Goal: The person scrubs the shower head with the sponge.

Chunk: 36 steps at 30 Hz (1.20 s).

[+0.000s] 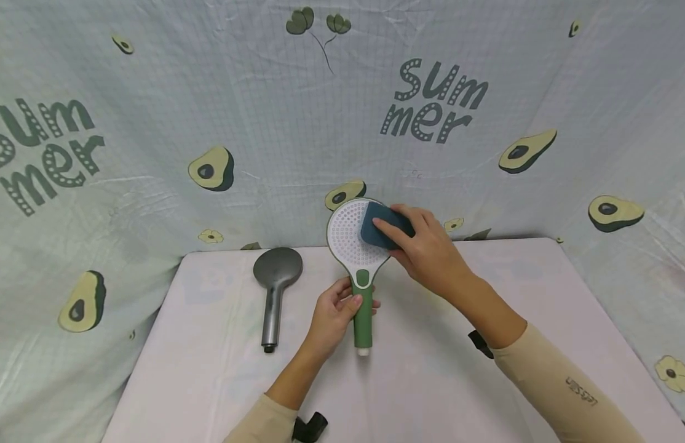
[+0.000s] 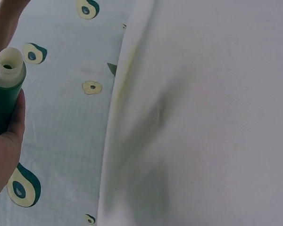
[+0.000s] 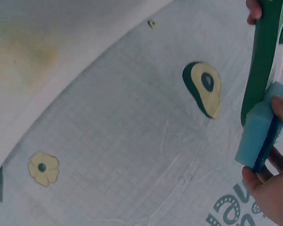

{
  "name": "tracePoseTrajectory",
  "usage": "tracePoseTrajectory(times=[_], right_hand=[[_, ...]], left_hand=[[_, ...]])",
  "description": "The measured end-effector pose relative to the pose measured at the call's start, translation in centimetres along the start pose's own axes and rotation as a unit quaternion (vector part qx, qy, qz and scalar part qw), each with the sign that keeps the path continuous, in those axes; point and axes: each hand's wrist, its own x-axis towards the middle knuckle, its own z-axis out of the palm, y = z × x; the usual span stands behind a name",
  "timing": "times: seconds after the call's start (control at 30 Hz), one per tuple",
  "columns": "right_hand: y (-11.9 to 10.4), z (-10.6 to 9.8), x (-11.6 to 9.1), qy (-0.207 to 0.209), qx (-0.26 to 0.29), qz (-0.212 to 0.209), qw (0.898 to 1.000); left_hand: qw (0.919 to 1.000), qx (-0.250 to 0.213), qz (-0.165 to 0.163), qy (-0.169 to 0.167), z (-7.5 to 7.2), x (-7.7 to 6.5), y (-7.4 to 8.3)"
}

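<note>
My left hand grips the green handle of a shower head with a white, dotted spray face turned toward me. Its white threaded end points at the left wrist camera. My right hand pinches a blue sponge and holds it against the right part of the spray face. In the right wrist view the sponge shows a light blue layer and a dark blue one, with thumb and fingers on opposite sides. A grey shower head lies on the table, left of my left hand.
The table has a pale cloth over it. Behind and beside it hangs a curtain printed with avocados and lettering. Black straps or mounts show at my wrists.
</note>
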Motion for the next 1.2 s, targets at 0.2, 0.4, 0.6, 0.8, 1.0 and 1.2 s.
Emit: tracePoseTrajectory(times=[0.2,0.4,0.6,0.8,1.0,1.2], right_hand=[[0.5,-0.5,0.5,-0.001,-0.024,0.028,0.999],[-1.9,0.5,-1.2,-0.003,-0.006,0.001,1.000],[-4.4,1.3,-3.4,-0.001,0.013,0.003,1.000],[-3.7,1.1,-3.0,0.008,0.008,-0.011,1.000],[-1.1,-0.1,-0.8,0.016,0.048,0.025,0.998],[0.4,-1.0,0.8,0.022,0.102,0.102,0.989]], left_hand=[[0.9999,-0.010,-0.010,0.002,0.3,0.0,-0.3],[0.9999,-0.013,-0.005,0.006,0.3,0.3,0.2],[0.9997,-0.023,0.000,-0.006,0.3,0.6,0.5],[0.9996,-0.025,-0.006,-0.013,0.2,0.5,0.3],[0.9987,-0.030,-0.010,-0.041,0.3,0.4,0.1],[0.9905,-0.081,-0.011,-0.110,0.5,0.3,0.0]])
